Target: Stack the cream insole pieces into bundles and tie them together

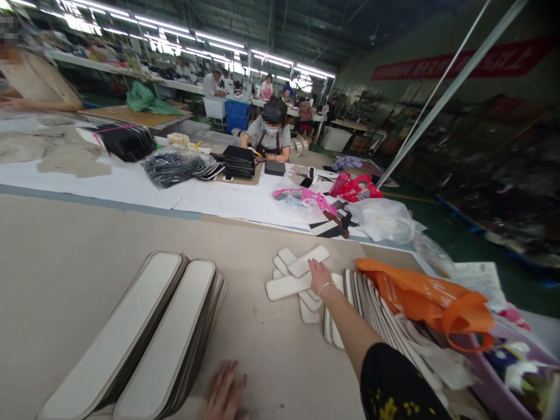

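in the head view, the right hand (pixel 321 277) is on a loose pile of small white strips (pixel 286 287) right of centre on the tabletop (pixel 262 344); i cannot tell whether it grips one. the left hand (pixel 225 391), fingers loosely apart, is near, right of long white panels (pixel 168 341).

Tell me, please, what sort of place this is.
Probably a factory workshop, judging by the stacked rounded panels, several workers at long tables, and rows of strip lights overhead.
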Motion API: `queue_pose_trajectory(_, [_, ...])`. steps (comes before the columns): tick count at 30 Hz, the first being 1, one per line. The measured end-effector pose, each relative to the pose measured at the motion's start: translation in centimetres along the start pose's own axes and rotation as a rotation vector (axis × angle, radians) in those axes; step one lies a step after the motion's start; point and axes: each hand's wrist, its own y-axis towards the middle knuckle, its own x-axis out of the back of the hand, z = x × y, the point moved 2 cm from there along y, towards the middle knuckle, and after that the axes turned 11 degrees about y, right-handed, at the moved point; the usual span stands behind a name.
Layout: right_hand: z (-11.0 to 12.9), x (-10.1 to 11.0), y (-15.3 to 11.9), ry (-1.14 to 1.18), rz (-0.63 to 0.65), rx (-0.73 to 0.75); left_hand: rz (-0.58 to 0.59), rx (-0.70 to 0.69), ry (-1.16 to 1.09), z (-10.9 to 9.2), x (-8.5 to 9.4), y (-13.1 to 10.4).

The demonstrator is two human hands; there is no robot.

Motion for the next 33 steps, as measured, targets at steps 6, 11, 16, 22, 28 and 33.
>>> queue_pose_trajectory(6, [-1.7, -0.9, 5.2, -0.178, 0.114, 0.085, 0.058, 0.006, 0.161, 0.4, -2.0, 1.9])
queue_pose_trajectory(11, [-2.0, -1.4, 7.4, -0.249, 0.186, 0.163, 0.078, -0.02, 0.199, 0.3, -1.4, 2.3])
queue_pose_trajectory(16, [-2.8, 0.4, 7.2, -0.251, 0.215, 0.218, 0.157, 0.01, 0.248, 0.1, -0.5, 2.6])
queue_pose_trajectory(22, [-4.9, 1.9, 4.9, -0.184, 0.302, 0.282, 0.233, 0.04, 0.231, -0.3, 0.4, 2.8])
queue_pose_trajectory(28, [-6.5, 1.9, 3.9, -0.183, 0.304, 0.223, 0.263, 0.062, 0.203, -0.4, 0.1, 2.3])
queue_pose_trajectory(33, [-6.3, 1.9, 3.7, -0.086, 0.306, 0.256, 0.289, 0.105, 0.174, -0.5, 0.3, 2.3])
